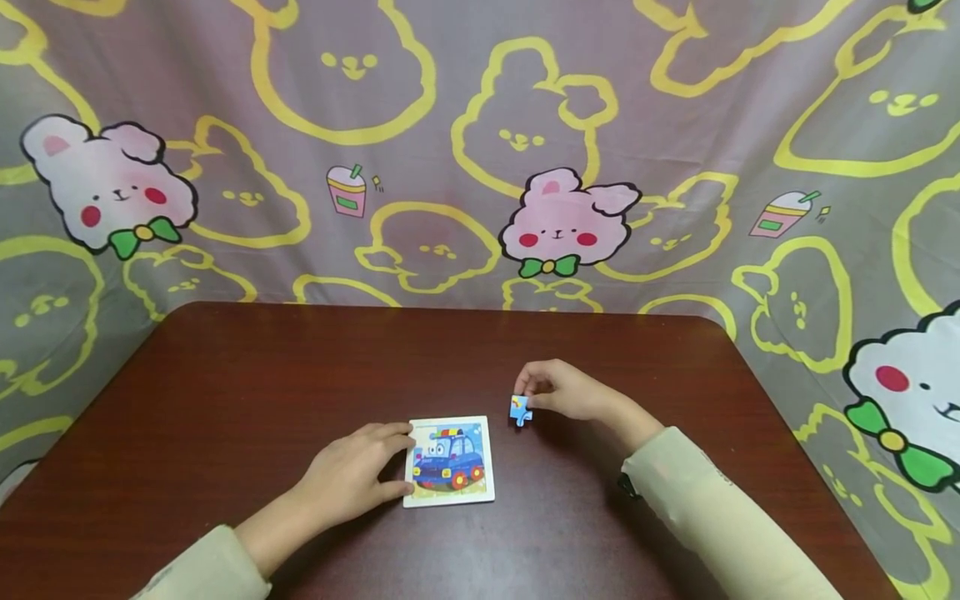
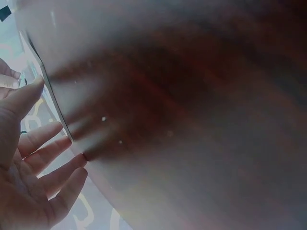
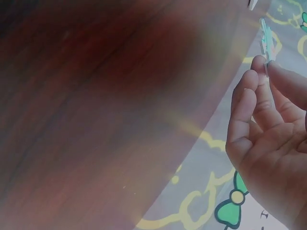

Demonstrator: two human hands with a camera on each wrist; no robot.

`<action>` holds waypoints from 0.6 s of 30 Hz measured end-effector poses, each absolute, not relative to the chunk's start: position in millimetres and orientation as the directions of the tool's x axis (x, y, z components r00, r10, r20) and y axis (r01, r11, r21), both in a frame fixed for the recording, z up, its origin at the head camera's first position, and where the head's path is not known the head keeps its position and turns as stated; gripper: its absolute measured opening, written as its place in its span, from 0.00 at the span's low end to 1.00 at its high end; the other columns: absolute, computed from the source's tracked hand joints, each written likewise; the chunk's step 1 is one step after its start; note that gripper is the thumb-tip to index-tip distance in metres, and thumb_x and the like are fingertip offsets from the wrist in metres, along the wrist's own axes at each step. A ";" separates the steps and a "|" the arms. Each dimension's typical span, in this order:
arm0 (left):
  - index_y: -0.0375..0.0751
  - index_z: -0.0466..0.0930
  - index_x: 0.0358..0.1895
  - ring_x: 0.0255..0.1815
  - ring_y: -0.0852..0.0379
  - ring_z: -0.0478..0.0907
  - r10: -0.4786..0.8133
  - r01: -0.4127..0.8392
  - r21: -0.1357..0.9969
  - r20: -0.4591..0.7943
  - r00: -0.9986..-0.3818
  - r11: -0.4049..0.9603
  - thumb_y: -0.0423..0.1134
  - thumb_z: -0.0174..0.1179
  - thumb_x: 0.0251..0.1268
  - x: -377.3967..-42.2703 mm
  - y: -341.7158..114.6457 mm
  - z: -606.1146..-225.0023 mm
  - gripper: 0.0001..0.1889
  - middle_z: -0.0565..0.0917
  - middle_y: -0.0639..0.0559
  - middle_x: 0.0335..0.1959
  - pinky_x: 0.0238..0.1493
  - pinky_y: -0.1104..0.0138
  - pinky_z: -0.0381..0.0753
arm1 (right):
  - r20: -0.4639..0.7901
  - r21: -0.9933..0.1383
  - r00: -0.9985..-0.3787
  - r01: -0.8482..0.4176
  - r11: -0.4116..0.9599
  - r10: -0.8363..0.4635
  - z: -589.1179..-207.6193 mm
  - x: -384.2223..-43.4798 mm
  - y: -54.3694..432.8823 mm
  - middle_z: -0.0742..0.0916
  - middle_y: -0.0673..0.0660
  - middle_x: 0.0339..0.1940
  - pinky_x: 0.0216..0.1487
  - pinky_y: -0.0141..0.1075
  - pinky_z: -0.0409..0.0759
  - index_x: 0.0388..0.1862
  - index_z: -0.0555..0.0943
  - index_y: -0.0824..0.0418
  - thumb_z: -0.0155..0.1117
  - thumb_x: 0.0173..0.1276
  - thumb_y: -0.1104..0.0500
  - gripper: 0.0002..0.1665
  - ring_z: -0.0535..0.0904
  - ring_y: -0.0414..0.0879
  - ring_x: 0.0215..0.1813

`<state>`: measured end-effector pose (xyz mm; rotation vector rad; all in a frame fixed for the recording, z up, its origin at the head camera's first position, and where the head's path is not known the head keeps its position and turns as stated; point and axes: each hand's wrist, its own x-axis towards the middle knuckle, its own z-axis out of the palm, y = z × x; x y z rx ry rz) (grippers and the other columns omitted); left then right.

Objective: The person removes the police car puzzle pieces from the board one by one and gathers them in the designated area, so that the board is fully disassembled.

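A square jigsaw puzzle [image 1: 450,462] with a white border and a blue cartoon car lies flat on the table. A pale patch shows at the upper left of its picture. My left hand [image 1: 352,471] touches the puzzle's left edge, thumb near the lower corner and fingertips near the upper one. In the left wrist view, the fingers of the left hand [image 2: 41,167] are spread, tips along the thin edge. To the right of the puzzle, my right hand [image 1: 566,390] pinches a light-blue puzzle piece [image 1: 519,410] between thumb and fingers. The right wrist view shows this piece [image 3: 265,38] edge-on.
The dark red-brown wooden table [image 1: 300,358] has rounded far corners. A curtain [image 1: 420,167] printed with yellow outlines and rabbit faces hangs around its back and sides. A dark object [image 1: 628,485] shows under the right sleeve cuff.
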<state>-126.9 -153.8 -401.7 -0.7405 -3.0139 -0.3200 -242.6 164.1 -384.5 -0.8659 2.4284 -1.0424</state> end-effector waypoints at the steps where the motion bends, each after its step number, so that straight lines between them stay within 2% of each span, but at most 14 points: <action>1: 0.42 0.83 0.56 0.64 0.48 0.78 0.455 0.459 0.195 0.066 -0.888 0.867 0.55 0.74 0.51 -127.2 -153.7 -401.4 0.31 0.81 0.48 0.63 0.56 0.53 0.82 | -0.083 -0.740 -0.746 -0.398 0.542 -0.660 -385.1 -243.4 165.5 0.83 0.54 0.32 0.46 0.37 0.77 0.42 0.80 0.62 0.62 0.69 0.71 0.07 0.76 0.43 0.38; 11: 0.42 0.83 0.56 0.64 0.49 0.78 0.438 0.439 0.210 0.057 -0.897 0.873 0.55 0.75 0.50 -127.4 -152.9 -400.0 0.31 0.81 0.48 0.63 0.56 0.52 0.82 | -0.109 -0.747 -0.732 -0.386 0.541 -0.673 -393.5 -249.5 171.8 0.83 0.56 0.30 0.38 0.33 0.74 0.41 0.80 0.66 0.61 0.67 0.73 0.06 0.74 0.42 0.34; 18: 0.42 0.83 0.56 0.64 0.49 0.78 0.424 0.422 0.225 0.042 -0.905 0.878 0.55 0.75 0.50 -127.3 -152.1 -400.3 0.31 0.81 0.49 0.63 0.56 0.52 0.82 | -0.104 -0.706 -0.734 -0.421 0.570 -0.671 -397.0 -256.2 175.7 0.84 0.56 0.31 0.38 0.32 0.76 0.41 0.80 0.66 0.62 0.67 0.71 0.05 0.76 0.42 0.34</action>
